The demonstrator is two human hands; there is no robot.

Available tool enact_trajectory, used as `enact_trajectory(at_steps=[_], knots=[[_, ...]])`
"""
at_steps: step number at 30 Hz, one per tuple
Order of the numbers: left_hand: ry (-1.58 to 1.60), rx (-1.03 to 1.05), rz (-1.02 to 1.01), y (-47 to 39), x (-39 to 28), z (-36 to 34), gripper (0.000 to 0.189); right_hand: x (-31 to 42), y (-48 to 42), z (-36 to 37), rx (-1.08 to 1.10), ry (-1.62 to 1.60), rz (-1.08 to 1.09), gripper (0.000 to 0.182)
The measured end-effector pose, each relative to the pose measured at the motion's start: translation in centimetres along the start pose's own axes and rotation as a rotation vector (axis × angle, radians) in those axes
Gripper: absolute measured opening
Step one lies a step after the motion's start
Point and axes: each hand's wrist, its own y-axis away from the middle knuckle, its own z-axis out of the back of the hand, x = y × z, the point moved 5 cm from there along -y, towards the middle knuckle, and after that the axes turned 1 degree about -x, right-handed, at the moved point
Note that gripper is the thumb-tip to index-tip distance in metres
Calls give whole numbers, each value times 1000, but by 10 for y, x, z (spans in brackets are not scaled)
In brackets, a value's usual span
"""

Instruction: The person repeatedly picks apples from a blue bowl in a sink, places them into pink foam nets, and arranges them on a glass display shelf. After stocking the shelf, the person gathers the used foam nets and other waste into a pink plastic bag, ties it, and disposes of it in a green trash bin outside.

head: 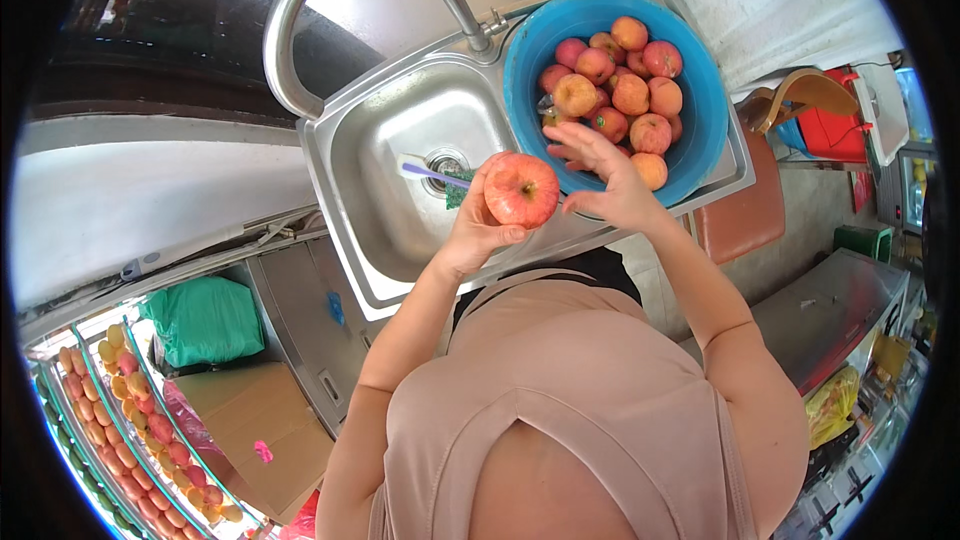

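Note:
My left hand [480,221] holds a red apple [521,190], stem end up, over the front right part of a stainless steel sink basin [390,232]. Fingers apart and empty, my right hand [607,180] is just right of that apple, above the near left rim of a blue plastic tub [712,127]. Many red and yellowish apples [630,94] lie in the tub. A brush with a purple handle [424,171] and a green scouring pad [454,191] lie by the drain [446,165], partly hidden behind my left hand.
A curved steel faucet [281,37] arches at the sink's back left. A brown padded stool [739,199] stands to the right. Below left are a cardboard box [247,420], a green plastic bag [210,321] and racks of fruit [112,420]. A steel-topped cabinet [832,315] is at the lower right.

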Motion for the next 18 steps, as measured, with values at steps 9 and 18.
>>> enact_trajectory(at_steps=[9,18], knots=[[-194,-26,-93,7,-6,2,101,-40,9,75,-382,46,-86,42],[63,-51,-10,12,26,19,53,-45,52,164,-472,792,-496,38]])
